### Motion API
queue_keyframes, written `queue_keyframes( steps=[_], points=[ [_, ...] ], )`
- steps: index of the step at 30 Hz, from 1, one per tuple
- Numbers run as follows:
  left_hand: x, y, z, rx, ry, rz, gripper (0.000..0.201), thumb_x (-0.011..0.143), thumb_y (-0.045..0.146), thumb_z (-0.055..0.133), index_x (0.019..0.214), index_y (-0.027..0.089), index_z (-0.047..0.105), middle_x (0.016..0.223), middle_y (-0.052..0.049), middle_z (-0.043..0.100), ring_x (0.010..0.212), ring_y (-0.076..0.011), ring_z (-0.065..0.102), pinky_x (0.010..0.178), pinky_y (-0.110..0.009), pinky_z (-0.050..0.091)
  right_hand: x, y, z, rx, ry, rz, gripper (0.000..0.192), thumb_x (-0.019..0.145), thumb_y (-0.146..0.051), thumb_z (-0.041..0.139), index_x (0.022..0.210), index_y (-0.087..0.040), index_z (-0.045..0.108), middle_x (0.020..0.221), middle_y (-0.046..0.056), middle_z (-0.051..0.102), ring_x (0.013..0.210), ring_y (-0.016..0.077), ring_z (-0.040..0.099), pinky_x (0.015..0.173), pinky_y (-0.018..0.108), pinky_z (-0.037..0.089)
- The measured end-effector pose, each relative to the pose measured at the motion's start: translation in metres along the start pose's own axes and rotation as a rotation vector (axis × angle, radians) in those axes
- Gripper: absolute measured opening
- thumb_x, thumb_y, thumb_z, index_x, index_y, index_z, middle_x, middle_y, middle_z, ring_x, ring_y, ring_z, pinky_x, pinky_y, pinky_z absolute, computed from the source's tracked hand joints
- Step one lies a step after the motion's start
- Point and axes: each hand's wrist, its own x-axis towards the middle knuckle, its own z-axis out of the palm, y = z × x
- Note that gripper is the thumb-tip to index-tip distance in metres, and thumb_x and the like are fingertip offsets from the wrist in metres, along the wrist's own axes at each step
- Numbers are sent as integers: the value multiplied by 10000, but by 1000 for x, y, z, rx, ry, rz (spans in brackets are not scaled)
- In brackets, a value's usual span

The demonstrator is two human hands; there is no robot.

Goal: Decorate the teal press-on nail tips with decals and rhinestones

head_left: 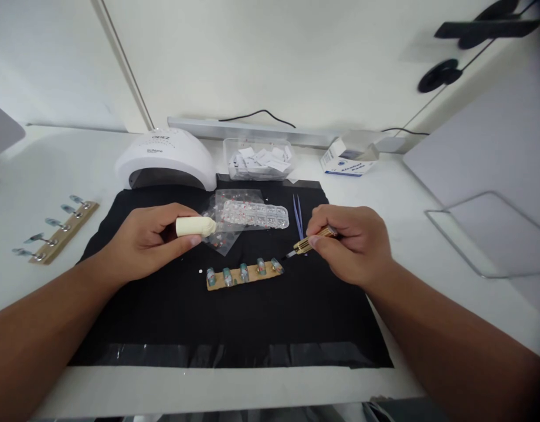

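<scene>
My left hand (150, 240) grips a small cream bottle (194, 226), held on its side above the black mat (234, 316). A gold-handled brush (311, 240) is pinched in my right hand (351, 243), its dark tip close to the right end of a wooden strip (244, 274) that carries several teal nail tips. Behind the strip lies a clear gem box (254, 214) on plastic sheets. Blue tweezers (298, 215) lie just left of my right hand.
A white nail lamp (164, 157) stands at the back left. Beside it are a clear tub of white slips (258, 158) and a small white-and-blue box (346, 159). A second strip of nail tips (56, 230) lies left of the mat. A wire frame (489, 234) sits right.
</scene>
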Motion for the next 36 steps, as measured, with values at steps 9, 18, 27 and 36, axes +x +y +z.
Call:
queue_keyframes(
  steps=[9,18,27,36],
  points=[
    [-4,5,3,-13,58,32,261,885,426,633,1009,203,685,844,-5,719,649,-124,595,550,-230,417,-2,-10,3,53,-16,-15,155,711,-89,529,617,-211,510,501,-50,458,434,89,400,430,258,290],
    [-4,7,5,-24,63,12,266,881,428,637,1009,199,682,845,-1,714,666,-128,591,564,-236,400,-3,-24,13,20,30,-1,175,701,-62,518,615,-212,492,489,-52,455,418,78,373,427,247,295],
    [-4,5,4,-35,81,56,230,880,393,647,1004,203,681,849,2,717,629,-116,579,544,-227,412,-3,-30,24,21,41,-24,158,709,-90,497,613,-212,471,464,-69,437,393,64,366,398,209,303],
    [-1,2,3,-22,57,126,276,853,424,656,1014,204,703,827,-29,746,656,-163,664,531,-238,453,-1,-36,33,38,71,-38,158,707,-78,497,611,-202,480,475,-69,457,397,56,380,404,191,312]
  ],
)
